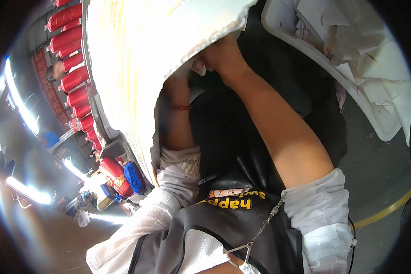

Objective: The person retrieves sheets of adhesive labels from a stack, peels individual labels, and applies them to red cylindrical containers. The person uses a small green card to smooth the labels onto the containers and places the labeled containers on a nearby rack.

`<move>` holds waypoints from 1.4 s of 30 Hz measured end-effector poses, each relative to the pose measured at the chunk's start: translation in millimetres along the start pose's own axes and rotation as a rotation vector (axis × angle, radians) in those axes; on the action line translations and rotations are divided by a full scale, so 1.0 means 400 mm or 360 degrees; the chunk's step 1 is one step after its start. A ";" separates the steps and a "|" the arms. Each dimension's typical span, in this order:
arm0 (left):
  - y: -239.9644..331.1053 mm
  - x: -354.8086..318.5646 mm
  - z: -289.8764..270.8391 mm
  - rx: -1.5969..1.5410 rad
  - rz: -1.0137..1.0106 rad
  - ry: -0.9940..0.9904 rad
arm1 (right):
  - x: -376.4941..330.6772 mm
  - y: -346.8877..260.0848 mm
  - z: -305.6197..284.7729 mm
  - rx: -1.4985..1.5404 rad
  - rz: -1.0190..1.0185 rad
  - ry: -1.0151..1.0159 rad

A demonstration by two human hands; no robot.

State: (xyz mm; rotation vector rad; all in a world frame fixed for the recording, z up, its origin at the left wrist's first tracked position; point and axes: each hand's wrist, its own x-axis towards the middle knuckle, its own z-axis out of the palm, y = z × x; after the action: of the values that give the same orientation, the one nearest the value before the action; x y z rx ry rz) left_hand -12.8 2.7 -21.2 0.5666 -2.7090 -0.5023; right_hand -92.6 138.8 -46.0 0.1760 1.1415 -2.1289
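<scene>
Topmost and largest, a white sheet [132,50] with yellow streaks and a ragged near edge, set in front of both hands and partly covering them. Below the white sheet, a dark apron [271,233] over the torso and lap, with yellow lettering and a small cartoon print. To the right of the white sheet, a white bin [379,123] with rounded corners, heaped with crumpled white scraps [370,55]. Along the left edge of the white sheet, a row of glossy red cylinders [68,43], with a dark red banner [50,89] farther out on that side. Below and right of the white sheet, pale bunched sleeves [322,196] around one bare forearm. Off the lower left corner of the white sheet, a rounded red object [112,176], with a blue bundle [133,178] just beside. At the ragged edge of the white sheet, the right hand [221,55], fingers bent inward and tips partly hidden; cannot tell whether clamped on anything. Behind that same edge, the left hand [177,82], shadowed and half covered; cannot tell fingers apart from fingers together. Well below the white sheet, a thin chain [275,210] across the apron. Close under the ragged edge, between the hands, a small pale piece [199,68]. Beside the lower part of that edge, a red bracelet [182,108] on the left wrist.
</scene>
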 end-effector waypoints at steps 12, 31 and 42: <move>-0.009 0.002 0.006 0.0461 -0.0103 -0.0044 | 0.037 0.111 0.019 -0.0844 -0.0709 0.0362; -0.057 0.000 0.012 0.0535 0.0224 0.0042 | 0.011 0.088 0.037 -0.1147 -0.0960 0.0351; -0.064 -0.003 0.024 0.0593 0.0325 0.0030 | 0.063 0.130 0.054 -0.0833 -0.1185 0.0481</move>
State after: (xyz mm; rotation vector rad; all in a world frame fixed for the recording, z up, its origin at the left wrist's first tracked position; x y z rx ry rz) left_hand -7.1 -16.3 -40.1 0.3728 -2.8152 0.0626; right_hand -73.9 90.1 -79.0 -0.2139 2.1579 -2.3531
